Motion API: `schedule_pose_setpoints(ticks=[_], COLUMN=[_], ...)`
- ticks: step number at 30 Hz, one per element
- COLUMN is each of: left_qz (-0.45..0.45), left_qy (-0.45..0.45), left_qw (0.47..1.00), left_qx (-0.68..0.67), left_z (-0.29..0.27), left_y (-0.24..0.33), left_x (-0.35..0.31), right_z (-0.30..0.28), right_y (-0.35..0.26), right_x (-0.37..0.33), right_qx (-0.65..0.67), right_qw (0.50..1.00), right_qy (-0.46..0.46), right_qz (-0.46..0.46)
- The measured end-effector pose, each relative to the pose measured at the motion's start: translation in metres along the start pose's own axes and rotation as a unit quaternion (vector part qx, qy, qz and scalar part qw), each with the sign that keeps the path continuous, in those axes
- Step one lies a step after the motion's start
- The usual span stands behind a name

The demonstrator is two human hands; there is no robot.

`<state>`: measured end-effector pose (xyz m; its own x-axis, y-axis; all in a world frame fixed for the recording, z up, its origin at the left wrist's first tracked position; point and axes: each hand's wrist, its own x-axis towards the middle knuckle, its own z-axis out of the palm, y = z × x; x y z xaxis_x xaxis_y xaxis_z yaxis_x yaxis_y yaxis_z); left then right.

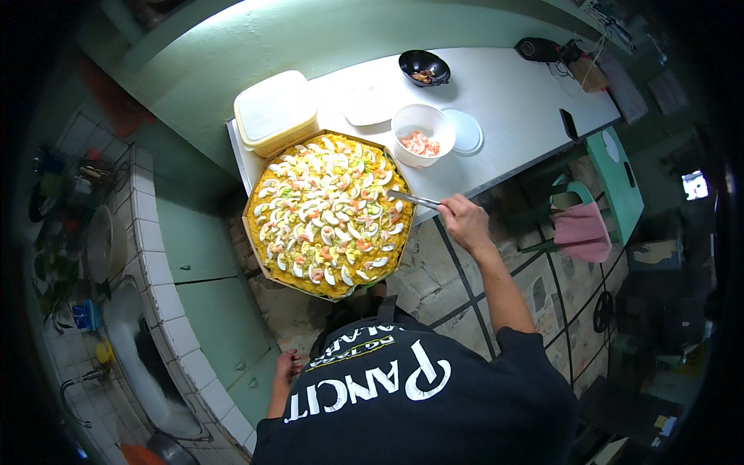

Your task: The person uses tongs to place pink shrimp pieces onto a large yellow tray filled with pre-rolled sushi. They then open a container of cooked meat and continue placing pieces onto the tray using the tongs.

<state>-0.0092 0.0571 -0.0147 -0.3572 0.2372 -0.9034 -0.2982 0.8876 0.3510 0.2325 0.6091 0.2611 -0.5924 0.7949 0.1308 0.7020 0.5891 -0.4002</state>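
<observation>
The right hand (463, 219) pinches metal tongs (413, 200) in its fingers, tips over the right edge of a large octagonal tray of yellow noodles (327, 215) topped with egg slices and shrimp. The tray rests on the white tabletop (504, 101). The left hand (288, 364) hangs below the tray, fingers loosely spread.

Single head-worn fisheye view, looking steeply down from above the person's own shoulders, forward over a white table (504, 101) at arm's reach, tiled counter (159, 256) at the left rim, floor at right, straight edges bowing toward a dark circular border
</observation>
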Motion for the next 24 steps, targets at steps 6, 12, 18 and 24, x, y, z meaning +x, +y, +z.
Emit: schedule_pose_setpoints(ticks=[6,12,18,24], left_qz=[-0.048,-0.017,-0.027,0.008], left_qy=[-0.002,-0.013,-0.015,-0.011], left_qw=[0.996,1.0,0.998,1.0], left_qx=[-0.073,-0.003,-0.05,-0.008], left_z=[-0.008,-0.012,-0.006,-0.008], left_y=[0.027,0.008,0.0,-0.016], left_x=[-0.014,-0.018,-0.022,-0.002], right_z=[0.022,-0.011,-0.005,-0.003], right_y=[-0.012,-0.008,0.002,0.004], right_x=[-0.001,-0.007,-0.023,-0.02], right_qx=[-0.078,-0.026,-0.034,0.014], right_qw=[0.996,0.998,0.997,0.995], right_qy=[-0.031,-0.048,-0.062,-0.088], right_qz=[-0.022,0.031,0.026,0.047])
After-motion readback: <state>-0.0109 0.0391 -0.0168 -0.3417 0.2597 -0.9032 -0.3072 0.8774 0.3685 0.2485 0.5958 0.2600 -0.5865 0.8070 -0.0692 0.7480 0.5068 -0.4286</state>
